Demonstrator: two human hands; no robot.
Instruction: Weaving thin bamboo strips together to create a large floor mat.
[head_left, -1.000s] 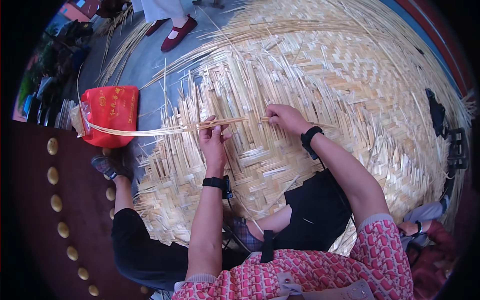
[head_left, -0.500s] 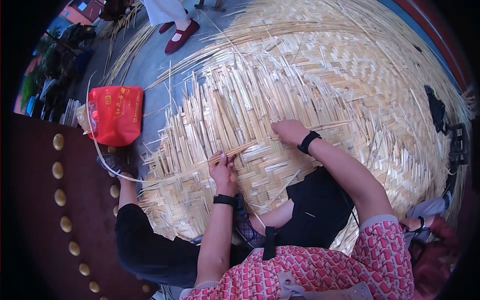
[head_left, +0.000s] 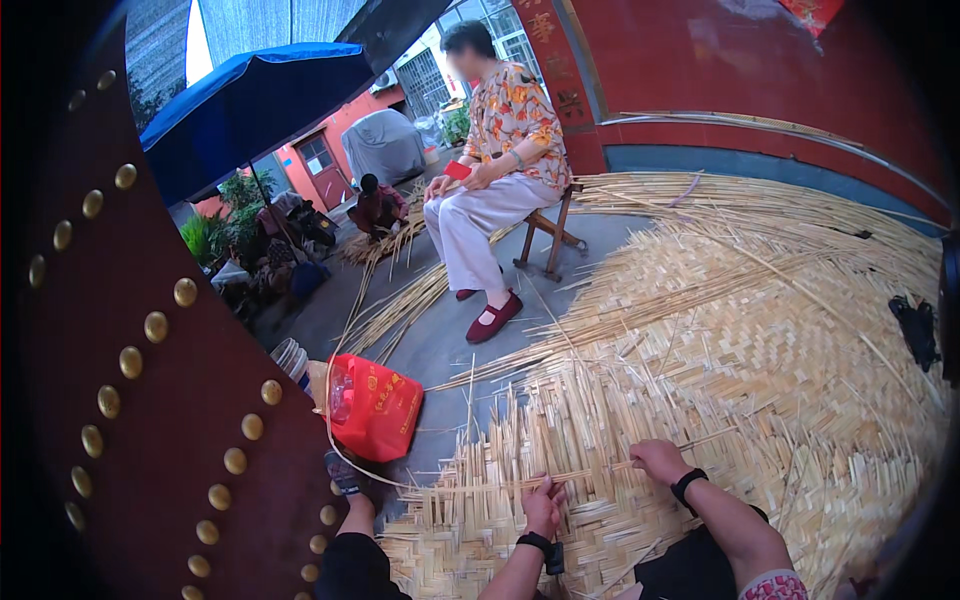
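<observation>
**Woven mat in hand at its near edge**

A large woven bamboo mat is spread over the ground, its ragged left edge of loose strip ends bordering bare grey paving that is left open toward a seated person. A red printed bag is set just off the mat's left edge; its contents cannot be told. A long bamboo strip is pinched in the left hand near the mat's near edge. The right hand is laid half-closed on the weave; whether it grips anything cannot be told.

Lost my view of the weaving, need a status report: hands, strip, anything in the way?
Left hand shut on a long reed strip. Right hand pressing the woven mat. Red bag beside the mat edge, clear of the hands.
</observation>
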